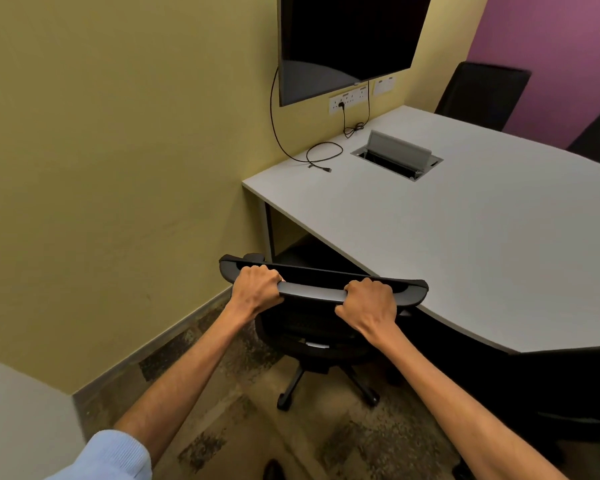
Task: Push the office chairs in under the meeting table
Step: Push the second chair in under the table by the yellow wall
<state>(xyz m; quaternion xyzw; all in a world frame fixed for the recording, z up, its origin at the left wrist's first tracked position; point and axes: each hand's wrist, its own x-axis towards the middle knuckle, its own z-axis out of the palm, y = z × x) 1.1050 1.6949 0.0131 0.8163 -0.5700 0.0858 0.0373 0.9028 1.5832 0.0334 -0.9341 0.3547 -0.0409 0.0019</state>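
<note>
A black office chair (314,294) stands at the near-left corner of the grey meeting table (465,237), its seat partly under the tabletop. My left hand (255,285) grips the left end of the chair's top rail. My right hand (369,304) grips the same rail toward its right end. The wheeled base (326,382) shows below on the carpet. A second black chair (568,393) stands at the right, close to the table edge. Two more black chairs (482,95) sit at the far side.
A yellow wall (118,168) runs close on the left. A dark screen (343,39) hangs above the table end, with cables (323,155) trailing onto the top. An open cable box (395,155) is set into the tabletop. Patterned carpet (250,427) lies underfoot.
</note>
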